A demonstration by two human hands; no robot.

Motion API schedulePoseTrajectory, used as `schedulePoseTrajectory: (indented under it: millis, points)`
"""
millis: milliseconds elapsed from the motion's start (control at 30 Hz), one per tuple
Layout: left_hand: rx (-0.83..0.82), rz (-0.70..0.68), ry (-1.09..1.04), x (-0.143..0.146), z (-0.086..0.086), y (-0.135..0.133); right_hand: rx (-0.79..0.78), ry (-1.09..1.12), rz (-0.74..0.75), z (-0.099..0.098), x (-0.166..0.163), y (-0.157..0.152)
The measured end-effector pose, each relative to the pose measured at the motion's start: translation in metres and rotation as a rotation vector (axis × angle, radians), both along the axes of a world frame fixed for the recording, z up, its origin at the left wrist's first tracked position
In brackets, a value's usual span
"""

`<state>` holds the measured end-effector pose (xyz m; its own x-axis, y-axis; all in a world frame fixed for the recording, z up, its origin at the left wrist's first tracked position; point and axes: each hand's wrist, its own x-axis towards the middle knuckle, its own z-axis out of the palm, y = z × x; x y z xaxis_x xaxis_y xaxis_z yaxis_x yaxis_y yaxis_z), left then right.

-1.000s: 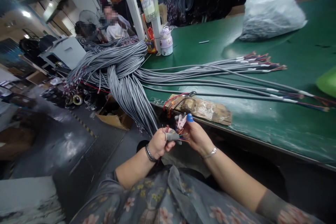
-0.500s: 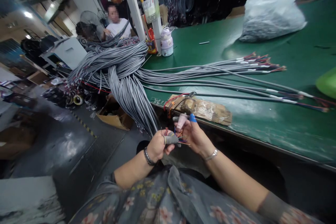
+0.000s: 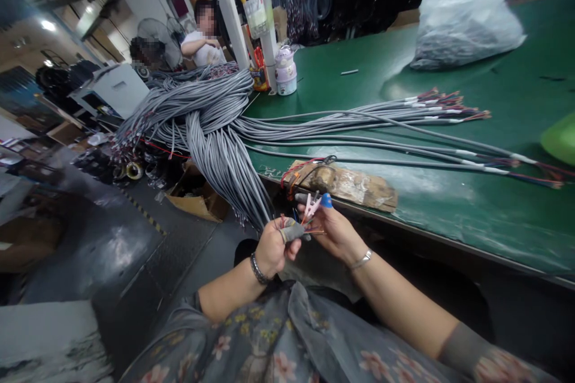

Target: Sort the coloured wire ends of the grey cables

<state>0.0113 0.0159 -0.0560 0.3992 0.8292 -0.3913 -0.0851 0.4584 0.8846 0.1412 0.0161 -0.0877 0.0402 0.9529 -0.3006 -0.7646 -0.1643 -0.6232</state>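
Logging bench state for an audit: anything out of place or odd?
Mildly odd: a short grey piece lies alone on the green table, apart from the grey cables. A few cable ends reach farther right than the rest.

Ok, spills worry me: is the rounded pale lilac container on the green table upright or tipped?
Upright: the container stands base down on the table, domed top uppermost.

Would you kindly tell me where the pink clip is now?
Near the middle of the head view, the pink clip is in the right hand, beside its blue fingertip cover and below the left end of the brown block.
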Motion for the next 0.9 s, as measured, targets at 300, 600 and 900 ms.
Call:
schedulePoseTrajectory:
  millis: [300,600,900]
  points:
    - [-0.025,-0.005,0.018,0.004,-0.007,0.002,-0.002,0.042,-0.044,0.003,-0.002,0.002]
    - [0.043,0.022,0.026,-0.007,-0.006,-0.012,0.036,0.005,0.056,0.002,0.004,-0.007]
    - [0.160,0.166,0.053,0.004,-0.007,-0.014,0.106,-0.305,-0.202,0.003,-0.001,-0.010]
